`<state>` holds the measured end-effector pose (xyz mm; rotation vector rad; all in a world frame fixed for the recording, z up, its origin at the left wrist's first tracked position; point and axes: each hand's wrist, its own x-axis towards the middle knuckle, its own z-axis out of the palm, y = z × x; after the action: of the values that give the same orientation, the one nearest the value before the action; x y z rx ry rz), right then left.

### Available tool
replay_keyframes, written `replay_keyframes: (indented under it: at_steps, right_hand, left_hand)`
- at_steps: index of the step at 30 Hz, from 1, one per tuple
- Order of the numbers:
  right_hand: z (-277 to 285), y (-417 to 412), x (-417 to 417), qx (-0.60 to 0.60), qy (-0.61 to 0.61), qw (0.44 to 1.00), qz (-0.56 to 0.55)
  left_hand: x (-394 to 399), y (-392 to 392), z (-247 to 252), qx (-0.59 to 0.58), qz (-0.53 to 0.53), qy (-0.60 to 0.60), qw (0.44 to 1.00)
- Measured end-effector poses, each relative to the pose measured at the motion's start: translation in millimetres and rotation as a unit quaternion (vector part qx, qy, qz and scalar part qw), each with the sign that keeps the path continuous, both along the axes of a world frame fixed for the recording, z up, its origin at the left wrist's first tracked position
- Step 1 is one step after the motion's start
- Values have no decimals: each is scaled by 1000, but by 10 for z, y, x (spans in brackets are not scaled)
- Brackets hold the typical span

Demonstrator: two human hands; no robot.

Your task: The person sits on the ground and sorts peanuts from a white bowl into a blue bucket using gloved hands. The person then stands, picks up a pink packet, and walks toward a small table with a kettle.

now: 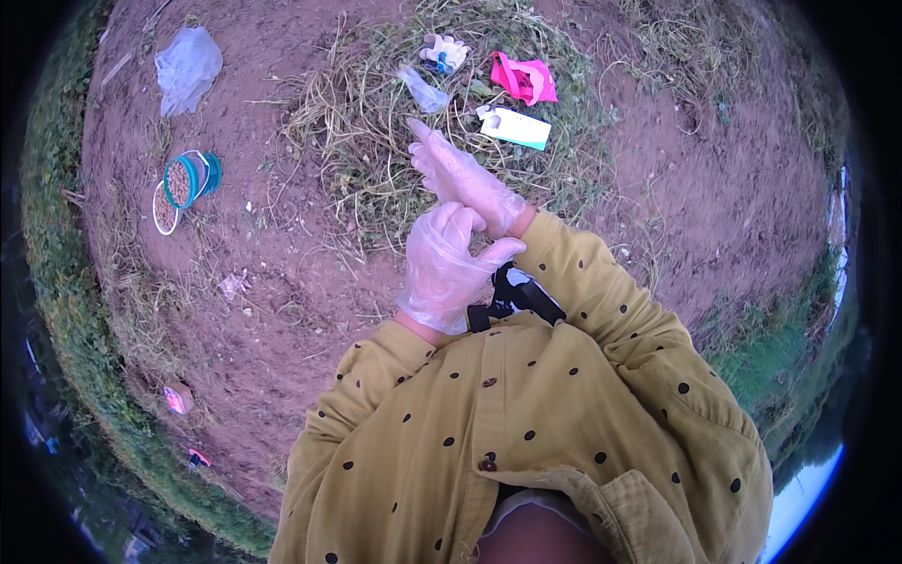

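Both hands wear thin clear plastic gloves and meet in front of my chest. My right hand [461, 173] stretches forward, palm side partly turned, with fingers extended and nothing in them. My left hand [444, 271] lies against the heel of the right hand, near its wrist. Its fingers are curled and its thumb points to the right. Whether it pinches the right glove is hidden. Just ahead, a white and teal cardboard box [518, 127] rests on a heap of pulled plants [380, 162], beside a crumpled clear plastic bag [425, 90].
On the heap also lie white-and-blue gloves [444, 53] and a bright pink bag [525, 79]. Left on bare soil [303, 338] stand a teal bucket [204, 180] and a white-rimmed bucket [165, 215], both holding what look like peanuts. A translucent plastic bag [187, 70] lies beyond them.
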<state>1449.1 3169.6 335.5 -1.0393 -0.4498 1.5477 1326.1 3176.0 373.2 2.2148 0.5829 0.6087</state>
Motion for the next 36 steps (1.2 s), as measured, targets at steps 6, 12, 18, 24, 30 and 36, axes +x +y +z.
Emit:
replay_keyframes:
  at_steps: [6, 12, 18, 24, 30, 36]
  right_hand:
    - [-239, 86, 13, -52, -161, 985, -19]
    - [-508, 29, -79, -29, -108, 991, -76]
    - [-461, -129, -63, -111, 120, 976, 145]
    - [-1250, -197, -44, -58, -104, 989, 84]
    - [-2578, -272, 707, -228, -329, 916, -10]
    - [-3318, 227, 1807, -343, -393, 847, -97]
  left_hand:
    - [8, -86, -123, 27, 30, 32, 999]
    - [8, -155, -195, -37, -4, 4, 999]
    - [72, -227, -230, -62, -63, -3, 996]
    - [26, -168, -451, -267, -41, 104, 957]
    - [-289, -128, -1022, -407, 67, 182, 892]
    - [-1166, -483, -1959, -524, 272, 207, 780]
